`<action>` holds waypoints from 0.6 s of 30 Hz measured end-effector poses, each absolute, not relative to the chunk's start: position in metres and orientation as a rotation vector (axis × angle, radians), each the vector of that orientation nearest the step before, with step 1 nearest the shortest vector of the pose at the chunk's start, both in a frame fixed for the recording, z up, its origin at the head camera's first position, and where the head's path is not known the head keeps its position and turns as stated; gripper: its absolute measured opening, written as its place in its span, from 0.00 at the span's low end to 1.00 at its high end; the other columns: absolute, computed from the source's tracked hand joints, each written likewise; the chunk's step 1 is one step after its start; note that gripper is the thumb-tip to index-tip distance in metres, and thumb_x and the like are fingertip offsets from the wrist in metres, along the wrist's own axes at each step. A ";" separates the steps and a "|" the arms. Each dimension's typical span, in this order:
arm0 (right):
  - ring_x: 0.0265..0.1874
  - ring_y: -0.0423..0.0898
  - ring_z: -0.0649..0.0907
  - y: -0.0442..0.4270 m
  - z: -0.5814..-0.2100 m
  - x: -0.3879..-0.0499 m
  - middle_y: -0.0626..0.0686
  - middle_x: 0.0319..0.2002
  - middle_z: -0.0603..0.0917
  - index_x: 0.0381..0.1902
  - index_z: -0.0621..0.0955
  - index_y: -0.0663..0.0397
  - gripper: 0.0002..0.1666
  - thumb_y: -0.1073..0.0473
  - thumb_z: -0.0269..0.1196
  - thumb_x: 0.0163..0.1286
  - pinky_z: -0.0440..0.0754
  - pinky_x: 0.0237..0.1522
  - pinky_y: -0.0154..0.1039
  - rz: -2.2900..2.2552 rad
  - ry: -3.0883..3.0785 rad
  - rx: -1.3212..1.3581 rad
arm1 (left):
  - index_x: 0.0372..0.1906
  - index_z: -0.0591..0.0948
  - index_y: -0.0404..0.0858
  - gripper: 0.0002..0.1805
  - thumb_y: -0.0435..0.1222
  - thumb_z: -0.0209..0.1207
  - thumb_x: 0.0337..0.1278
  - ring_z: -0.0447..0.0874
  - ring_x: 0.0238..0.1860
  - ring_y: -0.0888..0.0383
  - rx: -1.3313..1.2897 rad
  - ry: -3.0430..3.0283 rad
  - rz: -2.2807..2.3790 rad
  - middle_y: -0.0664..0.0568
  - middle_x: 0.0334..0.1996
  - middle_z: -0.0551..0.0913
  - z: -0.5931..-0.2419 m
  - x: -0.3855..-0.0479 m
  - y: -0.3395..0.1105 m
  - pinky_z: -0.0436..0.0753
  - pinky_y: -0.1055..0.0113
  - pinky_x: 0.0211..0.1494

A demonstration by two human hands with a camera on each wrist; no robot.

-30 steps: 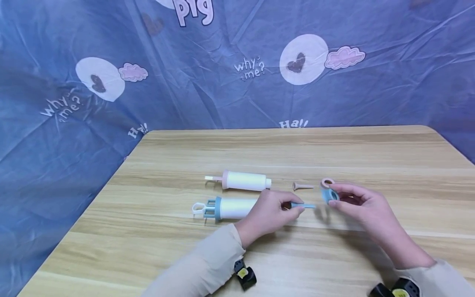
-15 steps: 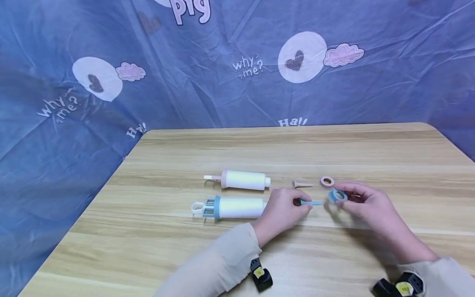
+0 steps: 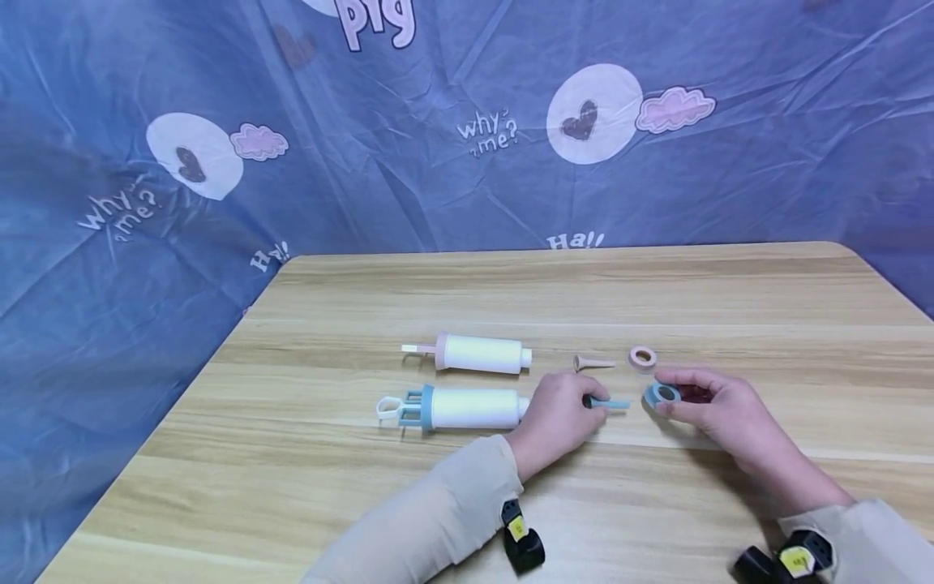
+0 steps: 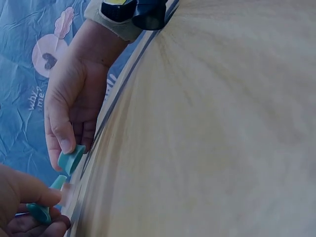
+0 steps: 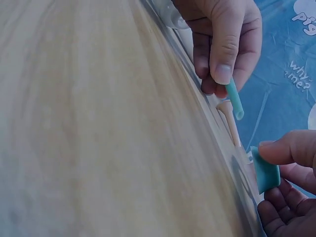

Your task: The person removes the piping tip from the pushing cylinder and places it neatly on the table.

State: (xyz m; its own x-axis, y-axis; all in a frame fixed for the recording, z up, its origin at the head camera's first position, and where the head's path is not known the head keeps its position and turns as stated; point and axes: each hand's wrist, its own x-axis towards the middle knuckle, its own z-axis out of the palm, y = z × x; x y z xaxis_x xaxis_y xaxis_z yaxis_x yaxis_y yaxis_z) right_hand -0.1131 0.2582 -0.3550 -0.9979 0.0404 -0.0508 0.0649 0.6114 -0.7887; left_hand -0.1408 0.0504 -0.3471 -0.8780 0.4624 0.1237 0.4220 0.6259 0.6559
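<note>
Between thumb and fingers, my left hand (image 3: 560, 414) pinches a small blue nozzle (image 3: 610, 403), its narrow tube pointing right. The nozzle's flared end (image 4: 39, 212) shows partly among the fingers in the left wrist view. My right hand (image 3: 730, 410) grips a blue ring cap (image 3: 661, 394) by its edge, just right of the nozzle tip and apart from it. Left of my left hand lies a white syringe-like barrel (image 3: 474, 408) with a blue collar and a white loop handle; my hand partly hides its tip end.
Behind it lies a similar white barrel (image 3: 483, 354) with a pink collar. To its right are a pink nozzle (image 3: 593, 362) and a pink ring cap (image 3: 643, 358), close to my hands. The wooden table (image 3: 292, 487) ends at a blue printed cloth (image 3: 409, 162).
My left hand has moved right with the blue nozzle, uncovering more of the blue-collared barrel. My right hand has shifted the blue ring cap slightly right and nearer, away from the pink ring cap.
</note>
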 end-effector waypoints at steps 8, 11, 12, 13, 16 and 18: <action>0.33 0.30 0.75 0.255 -0.358 -0.116 0.57 0.45 0.81 0.55 0.76 0.65 0.32 0.56 0.70 0.54 0.75 0.32 0.26 -1.372 2.777 0.073 | 0.31 0.85 0.45 0.05 0.33 0.62 0.51 0.69 0.20 0.71 0.737 2.832 0.954 0.65 0.21 0.79 -0.347 -0.138 0.056 0.68 0.82 0.22; 0.33 0.31 0.74 0.254 -0.358 -0.116 0.57 0.44 0.80 0.54 0.76 0.65 0.31 0.57 0.70 0.54 0.75 0.32 0.27 -1.354 2.783 0.069 | 0.30 0.85 0.46 0.05 0.33 0.62 0.51 0.68 0.19 0.71 0.743 2.846 0.940 0.65 0.20 0.78 -0.349 -0.138 0.058 0.67 0.82 0.22; 0.33 0.31 0.74 0.254 -0.358 -0.117 0.57 0.44 0.80 0.54 0.76 0.65 0.31 0.57 0.70 0.54 0.75 0.32 0.27 -1.349 2.784 0.066 | 0.30 0.85 0.46 0.05 0.33 0.61 0.51 0.68 0.19 0.71 0.748 2.850 0.940 0.65 0.20 0.78 -0.350 -0.138 0.058 0.67 0.82 0.22; 0.33 0.31 0.74 0.254 -0.358 -0.117 0.57 0.44 0.80 0.54 0.76 0.65 0.31 0.57 0.70 0.54 0.75 0.32 0.27 -1.345 2.784 0.063 | 0.30 0.85 0.46 0.05 0.32 0.61 0.51 0.68 0.19 0.71 0.752 2.852 0.943 0.65 0.20 0.78 -0.351 -0.139 0.058 0.67 0.82 0.22; 0.33 0.32 0.74 0.255 -0.359 -0.117 0.58 0.44 0.80 0.54 0.76 0.65 0.30 0.58 0.69 0.54 0.75 0.31 0.27 -1.335 2.781 0.055 | 0.29 0.85 0.45 0.05 0.32 0.61 0.50 0.68 0.19 0.71 0.771 2.858 0.958 0.64 0.19 0.78 -0.353 -0.140 0.058 0.67 0.83 0.22; 0.33 0.32 0.74 0.255 -0.359 -0.117 0.58 0.44 0.80 0.54 0.77 0.65 0.30 0.58 0.69 0.54 0.75 0.31 0.27 -1.326 2.783 0.052 | 0.28 0.85 0.44 0.04 0.32 0.62 0.50 0.69 0.20 0.71 0.776 2.872 0.960 0.64 0.19 0.78 -0.355 -0.141 0.058 0.66 0.83 0.23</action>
